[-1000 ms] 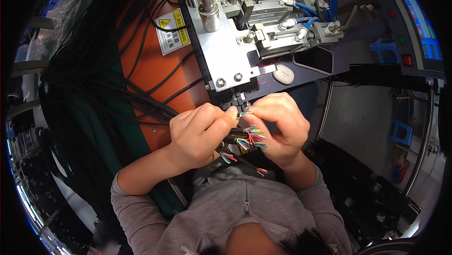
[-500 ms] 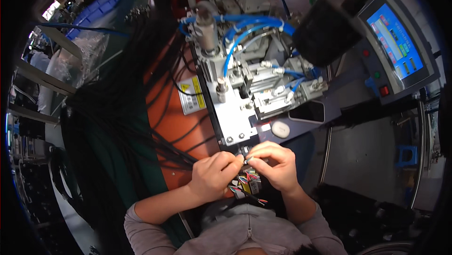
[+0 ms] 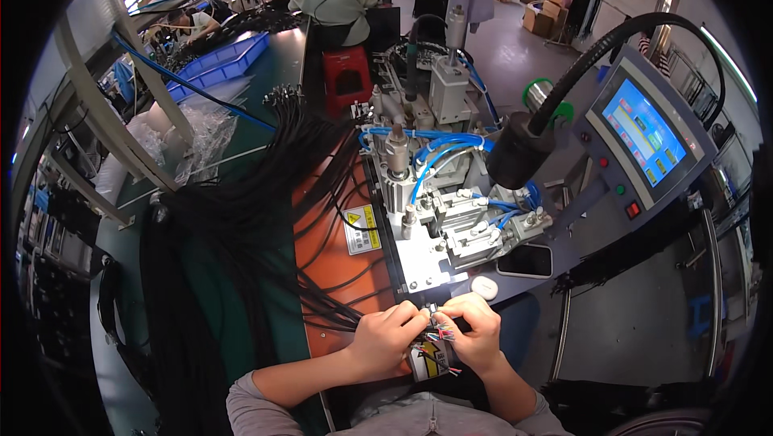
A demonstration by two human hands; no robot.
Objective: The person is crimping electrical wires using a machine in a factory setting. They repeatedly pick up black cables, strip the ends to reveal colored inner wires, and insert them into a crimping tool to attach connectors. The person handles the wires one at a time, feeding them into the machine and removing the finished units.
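My left hand and my right hand meet just in front of the machine's near edge, both with fingers closed in a pinch. A small metal-looking piece shows between the fingertips. Black cables run from the left to my left hand, which is shut on a cable. What the right fingertips pinch is too small to make out. Thin coloured wires fan out below the fingers. Another black cable end with bare coloured wires hangs lower, before a yellow-and-white label.
The metal machine with blue air hoses stands ahead. A black lamp hangs over its right side. At right are a touchscreen panel, a phone and a white case. Black cable bundles cover the left bench.
The view has tilted up, showing more of the room, including a seated person and a red stool. Both hands stay together in a pinch near the machine's edge.
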